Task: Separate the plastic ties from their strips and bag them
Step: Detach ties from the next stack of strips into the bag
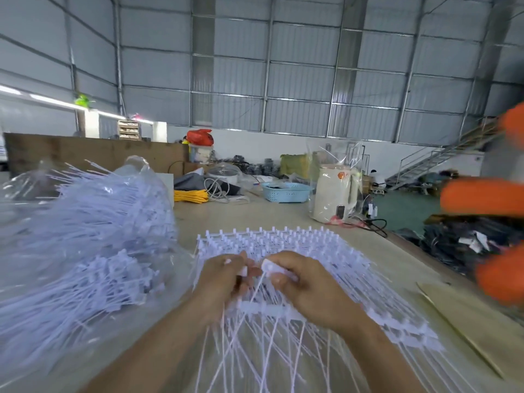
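Fanning toward the camera, thin white plastic ties [255, 350] hang from both hands; the left hand [219, 279] and right hand [303, 282] each have fingers [276, 279] closed on a tie head, above the stacked white strips [283, 239] on the pale wooden desk [397, 265]. Left, the clear plastic bag [71, 236] holds loose ties; beyond, a cream kettle [336, 191]

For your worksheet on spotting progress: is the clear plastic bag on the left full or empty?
Well filled. The clear plastic bag bulges with loose white ties, many poking out.
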A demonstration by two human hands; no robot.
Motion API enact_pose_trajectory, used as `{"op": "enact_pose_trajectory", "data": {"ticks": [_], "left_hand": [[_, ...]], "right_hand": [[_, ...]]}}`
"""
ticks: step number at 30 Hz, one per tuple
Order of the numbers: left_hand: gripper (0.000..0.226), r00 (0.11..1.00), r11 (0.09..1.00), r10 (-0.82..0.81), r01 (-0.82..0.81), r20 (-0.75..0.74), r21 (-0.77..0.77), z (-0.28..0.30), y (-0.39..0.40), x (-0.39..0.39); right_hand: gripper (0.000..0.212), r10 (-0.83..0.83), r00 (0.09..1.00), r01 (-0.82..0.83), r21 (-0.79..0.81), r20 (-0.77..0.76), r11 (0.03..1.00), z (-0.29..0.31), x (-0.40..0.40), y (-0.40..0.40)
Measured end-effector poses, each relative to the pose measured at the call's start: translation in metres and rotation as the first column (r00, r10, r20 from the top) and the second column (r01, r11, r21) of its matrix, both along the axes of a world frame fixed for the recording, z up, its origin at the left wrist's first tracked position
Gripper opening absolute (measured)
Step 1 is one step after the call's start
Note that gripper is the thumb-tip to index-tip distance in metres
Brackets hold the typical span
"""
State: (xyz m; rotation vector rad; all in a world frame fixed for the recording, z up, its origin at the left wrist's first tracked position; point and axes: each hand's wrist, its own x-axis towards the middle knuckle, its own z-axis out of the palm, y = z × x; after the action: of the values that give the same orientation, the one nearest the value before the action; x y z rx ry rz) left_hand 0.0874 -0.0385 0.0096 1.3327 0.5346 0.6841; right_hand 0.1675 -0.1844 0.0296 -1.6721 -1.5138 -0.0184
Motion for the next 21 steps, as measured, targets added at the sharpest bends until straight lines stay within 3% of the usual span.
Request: {"op": "enact_pose_trajectory", "data": {"ticks": [2,4,7,8,12,14,17,21], "left_hand": [[0.016,0.989,0.988,-0.144,0.146,-0.033,0.059,-0.006,-0.021,0.007],[0.021,0.978,0.978,-0.207,0.208,-0.039,0.029,-0.009,-0.027,0.008],[0.065,0.969,0.967,-0.249,0.249,0.010,-0.064,-0.008,-0.022,0.005],[0.068,0.969,0.969,-0.246,0.246,-0.002,-0.027,-0.007,-0.021,0.004],[0.037,0.992,0.956,-0.086,0.109,-0.093,0.273,-0.016,-0.025,0.003],[0.039,0.995,0.949,-0.044,0.069,-0.086,0.307,-0.020,-0.023,0.005],[0.041,0.992,0.925,-0.034,0.078,-0.122,0.372,-0.019,-0.020,0.004],[0.048,0.978,0.909,-0.056,0.133,-0.200,0.396,-0.019,-0.018,0.002]], "right_hand": [[0.036,-0.013,0.996,0.018,-0.054,0.093,0.998,-0.010,-0.004,0.006],[0.031,-0.047,0.999,0.047,0.001,0.012,0.999,-0.014,-0.002,0.007],[0.030,-0.183,0.981,0.183,0.000,0.066,0.983,-0.021,0.006,0.008],[0.032,-0.205,0.974,0.206,-0.007,0.099,0.978,-0.023,0.007,0.008],[0.031,-0.188,0.979,0.191,-0.030,0.075,0.981,-0.031,0.012,0.013],[0.018,-0.215,0.973,0.223,-0.120,0.081,0.967,-0.030,0.017,0.012],[0.033,-0.160,0.987,0.161,-0.243,0.024,0.957,-0.031,0.020,0.009],[0.024,-0.194,0.968,0.222,-0.179,0.158,0.958,-0.039,0.020,0.012]]}}
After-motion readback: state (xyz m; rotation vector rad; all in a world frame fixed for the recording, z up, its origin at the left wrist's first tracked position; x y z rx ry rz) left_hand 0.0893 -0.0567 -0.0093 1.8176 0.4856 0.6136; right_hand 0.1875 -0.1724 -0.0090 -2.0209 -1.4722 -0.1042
